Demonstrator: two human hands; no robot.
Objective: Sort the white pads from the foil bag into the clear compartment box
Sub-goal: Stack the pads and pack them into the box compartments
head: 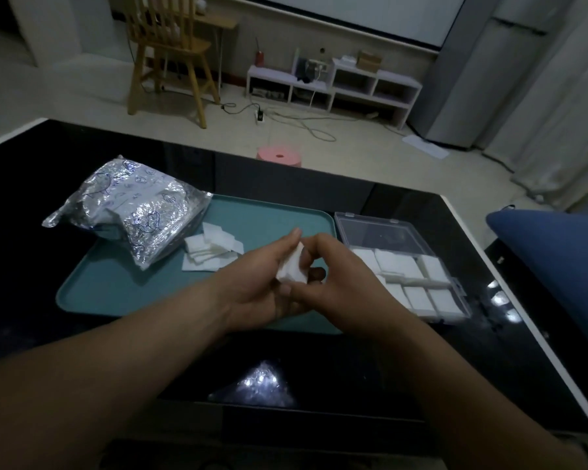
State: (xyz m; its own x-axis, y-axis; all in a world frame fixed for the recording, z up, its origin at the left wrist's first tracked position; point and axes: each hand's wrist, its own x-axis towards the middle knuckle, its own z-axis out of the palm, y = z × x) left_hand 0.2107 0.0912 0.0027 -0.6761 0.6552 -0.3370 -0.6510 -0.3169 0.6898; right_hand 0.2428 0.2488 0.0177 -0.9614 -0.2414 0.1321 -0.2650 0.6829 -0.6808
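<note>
Both my hands meet over the tray (116,290): left hand (262,293) and right hand (336,283) pinch a small stack of pads (292,269) between them. Loose pads (211,249) lie beside the foil bag (129,205). Right of the tray, the box (381,232) holds pads in its near compartments on the desk (353,368).

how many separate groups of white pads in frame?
3: a loose pile on the teal tray by the foil bag, a stack held between both hands, and those in the clear box. More may be hidden inside the bag.
</note>
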